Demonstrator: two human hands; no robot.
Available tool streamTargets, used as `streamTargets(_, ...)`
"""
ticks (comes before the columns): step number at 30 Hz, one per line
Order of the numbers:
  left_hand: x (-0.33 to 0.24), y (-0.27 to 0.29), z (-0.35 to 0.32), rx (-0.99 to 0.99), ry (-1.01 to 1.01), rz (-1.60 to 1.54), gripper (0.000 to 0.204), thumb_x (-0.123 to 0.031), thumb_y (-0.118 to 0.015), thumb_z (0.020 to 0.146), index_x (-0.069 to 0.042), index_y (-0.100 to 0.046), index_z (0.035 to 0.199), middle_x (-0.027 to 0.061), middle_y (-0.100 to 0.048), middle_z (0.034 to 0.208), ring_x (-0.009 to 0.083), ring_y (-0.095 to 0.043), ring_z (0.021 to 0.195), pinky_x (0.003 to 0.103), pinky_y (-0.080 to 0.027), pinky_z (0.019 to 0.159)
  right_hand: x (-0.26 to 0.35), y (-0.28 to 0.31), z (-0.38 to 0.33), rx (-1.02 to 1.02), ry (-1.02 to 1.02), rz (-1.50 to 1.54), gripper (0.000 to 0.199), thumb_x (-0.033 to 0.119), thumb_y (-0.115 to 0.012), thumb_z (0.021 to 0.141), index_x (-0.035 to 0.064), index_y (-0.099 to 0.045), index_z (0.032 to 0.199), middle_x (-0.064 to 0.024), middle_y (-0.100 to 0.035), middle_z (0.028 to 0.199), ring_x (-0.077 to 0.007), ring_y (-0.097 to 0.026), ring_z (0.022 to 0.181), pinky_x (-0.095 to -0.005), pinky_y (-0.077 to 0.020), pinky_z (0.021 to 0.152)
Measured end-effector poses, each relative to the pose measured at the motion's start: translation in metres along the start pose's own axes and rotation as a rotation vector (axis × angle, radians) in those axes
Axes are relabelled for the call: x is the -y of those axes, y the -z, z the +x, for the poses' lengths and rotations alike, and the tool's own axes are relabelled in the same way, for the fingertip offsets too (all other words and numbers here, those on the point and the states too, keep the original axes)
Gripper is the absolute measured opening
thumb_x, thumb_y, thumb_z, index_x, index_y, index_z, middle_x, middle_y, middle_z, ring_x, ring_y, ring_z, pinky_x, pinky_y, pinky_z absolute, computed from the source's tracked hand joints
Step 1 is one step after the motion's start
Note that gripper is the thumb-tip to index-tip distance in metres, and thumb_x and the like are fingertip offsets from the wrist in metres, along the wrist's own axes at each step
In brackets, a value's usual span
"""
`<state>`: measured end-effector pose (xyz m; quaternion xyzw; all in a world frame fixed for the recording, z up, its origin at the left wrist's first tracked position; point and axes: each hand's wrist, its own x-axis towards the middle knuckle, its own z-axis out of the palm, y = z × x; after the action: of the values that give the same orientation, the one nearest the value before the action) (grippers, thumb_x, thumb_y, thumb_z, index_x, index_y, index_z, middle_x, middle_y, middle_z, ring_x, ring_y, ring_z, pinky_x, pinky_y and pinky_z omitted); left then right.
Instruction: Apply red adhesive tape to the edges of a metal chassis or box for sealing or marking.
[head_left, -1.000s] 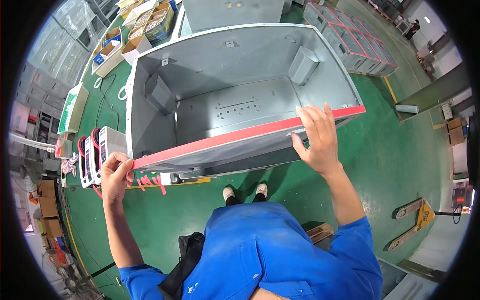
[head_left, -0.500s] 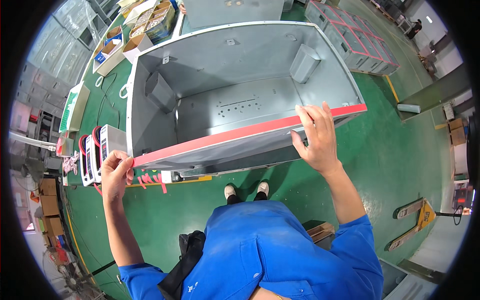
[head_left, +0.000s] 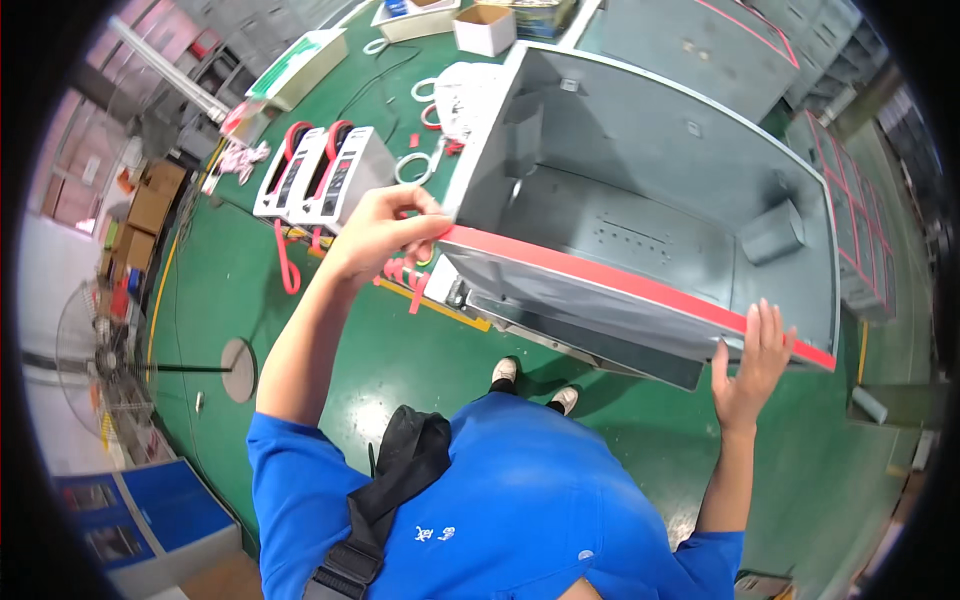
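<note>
A grey metal cabinet box [head_left: 630,225] stands before me with its open side up. A strip of red tape [head_left: 600,277] runs along its near rim. At the rim's left corner my left hand [head_left: 388,232] is closed, thumb and finger pinching the tape's end. Toward the right end, my right hand [head_left: 752,375] is open, its fingers laid over the tape and rim with the thumb apart. Inside the box, rows of small holes show in the bottom, and a bent metal piece [head_left: 773,233] sits at the right.
Two white tape dispensers [head_left: 330,180] with red rolls stand left of the box, with cut red strips hanging nearby. A white bag [head_left: 468,100] and tape rolls [head_left: 413,168] lie behind them. A floor fan [head_left: 110,360] is far left. More grey boxes [head_left: 850,220] stand at right.
My view has turned left, so the box appears farther right and tilted. My left hand stays at the tape's left end; the right hand still rests toward the right end of the rim.
</note>
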<state>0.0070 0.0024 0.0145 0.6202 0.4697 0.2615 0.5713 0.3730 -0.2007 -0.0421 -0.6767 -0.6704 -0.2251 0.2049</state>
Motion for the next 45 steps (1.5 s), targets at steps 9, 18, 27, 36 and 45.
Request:
streamTargets(9, 0.0034, 0.0064, 0.0024, 0.075, 0.017, -0.113, 0.012, -0.010, -0.065, 0.075, -0.003, -0.056, 0.072, 0.0028, -0.058, 0.065, 0.0053, -0.054, 0.050, 0.017, -0.038, 0.041, 0.0041, -0.0028, 0.0024, -0.019, 0.015, -0.034, 0.059, 0.004, -0.060, 0.069, 0.0052, -0.039, 0.125, -0.0134, -0.043, 0.126, -0.0298, -0.038, 0.120, -0.0485, -0.0189, 0.103)
streamTargets(18, 0.0032, 0.0079, 0.0029, 0.070, -0.029, -0.086, 0.012, -0.010, -0.065, 0.075, -0.003, -0.056, 0.072, 0.0045, -0.059, 0.066, 0.0059, -0.055, 0.048, 0.017, -0.039, 0.040, 0.0076, -0.0033, 0.0043, -0.027, 0.023, -0.018, 0.059, 0.003, -0.059, 0.069, 0.0044, -0.039, 0.125, -0.0138, -0.044, 0.125, -0.0300, -0.039, 0.119, -0.0477, -0.0181, 0.103)
streamTargets(27, 0.0078, 0.0076, 0.0028, 0.080, -0.059, -0.103, 0.012, -0.009, -0.065, 0.076, -0.002, -0.056, 0.072, 0.0041, -0.060, 0.065, 0.0062, -0.055, 0.048, 0.017, -0.038, 0.038, 0.0080, -0.0040, 0.0026, -0.025, 0.021, -0.034, 0.058, 0.003, -0.058, 0.070, 0.0038, -0.039, 0.125, -0.0132, -0.044, 0.125, -0.0298, -0.039, 0.119, -0.0476, -0.0184, 0.103)
streamTargets(36, 0.0066, 0.0075, 0.0033, 0.079, -0.059, -0.070, 0.012, -0.009, -0.064, 0.076, -0.002, -0.055, 0.072, 0.0040, -0.059, 0.065, 0.0056, -0.055, 0.047, 0.017, -0.038, 0.038, 0.0097, -0.0032, 0.0035, -0.020, 0.009, -0.027, 0.058, 0.003, -0.058, 0.069, 0.0039, -0.039, 0.124, -0.0138, -0.044, 0.125, -0.0302, -0.039, 0.119, -0.0477, -0.0190, 0.103)
streamTargets(45, 0.0078, 0.0050, 0.0029, 0.067, -0.076, -0.082, 0.012, -0.008, -0.064, 0.076, -0.002, -0.055, 0.072, 0.0031, -0.058, 0.064, 0.0058, -0.054, 0.047, 0.017, -0.039, 0.038, 0.0100, -0.0024, 0.0027, -0.017, -0.004, -0.019, 0.058, 0.003, -0.057, 0.069, 0.0047, -0.040, 0.124, -0.0133, -0.044, 0.125, -0.0301, -0.038, 0.119, -0.0479, -0.0182, 0.103)
